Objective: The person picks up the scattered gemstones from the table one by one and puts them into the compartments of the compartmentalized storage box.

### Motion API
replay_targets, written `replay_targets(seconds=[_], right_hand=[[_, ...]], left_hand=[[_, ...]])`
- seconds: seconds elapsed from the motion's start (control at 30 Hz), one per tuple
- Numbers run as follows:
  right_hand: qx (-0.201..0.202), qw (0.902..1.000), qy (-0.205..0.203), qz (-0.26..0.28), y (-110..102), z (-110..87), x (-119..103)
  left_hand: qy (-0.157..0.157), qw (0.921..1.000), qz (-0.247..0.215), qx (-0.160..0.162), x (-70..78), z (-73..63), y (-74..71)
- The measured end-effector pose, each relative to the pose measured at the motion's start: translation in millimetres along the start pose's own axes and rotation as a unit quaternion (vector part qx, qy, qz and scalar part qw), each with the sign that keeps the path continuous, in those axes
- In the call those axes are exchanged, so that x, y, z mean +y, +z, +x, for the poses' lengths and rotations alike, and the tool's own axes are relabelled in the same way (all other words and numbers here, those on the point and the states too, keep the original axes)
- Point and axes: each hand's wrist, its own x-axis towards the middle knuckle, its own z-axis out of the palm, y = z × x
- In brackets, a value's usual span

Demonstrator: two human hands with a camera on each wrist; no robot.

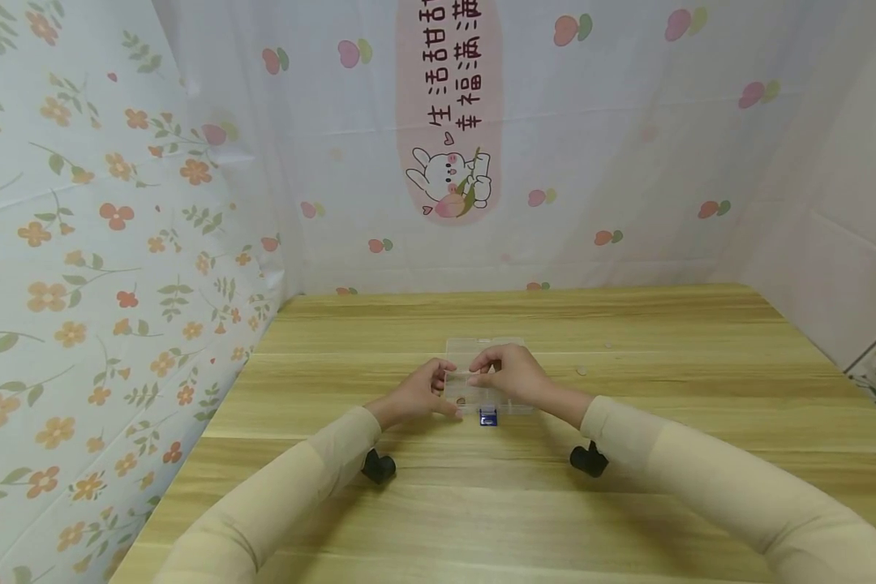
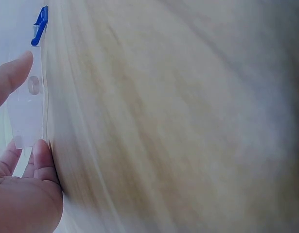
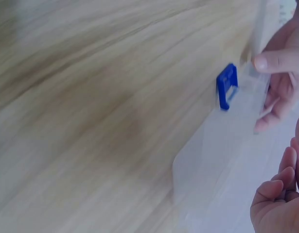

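Observation:
A clear plastic box [image 1: 507, 405] lies on the wooden table with its clear lid [image 1: 458, 347] folded back behind it. On its front edge sits a blue latch [image 3: 227, 87], also visible as a small blue piece in the head view. My left hand [image 1: 419, 391] grips the box's left end, thumb at the front and fingers behind. Above the box bends my right hand [image 1: 517, 375], its thumb and index fingertips close together near a clear edge; whether they pinch anything is too small to tell. A small oval piece [image 2: 33, 85] shows through the front wall.
Right of the box, small pale pieces [image 1: 581, 371] lie on the wooden table [image 1: 438, 503]. Black wrist mounts [image 1: 589, 460] hang beneath both forearms. Patterned curtains [image 1: 336, 162] stand behind the table and to its left.

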Motion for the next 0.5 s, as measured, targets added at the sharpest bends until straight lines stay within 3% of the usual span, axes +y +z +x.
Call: replay_targets(seconds=[0.5], right_hand=[[0.041, 0.9987, 0.028, 0.006, -42, -23.0, 31]], left_hand=[[0.001, 1.0, 0.007, 0.005, 0.6, 0.8, 1.0]])
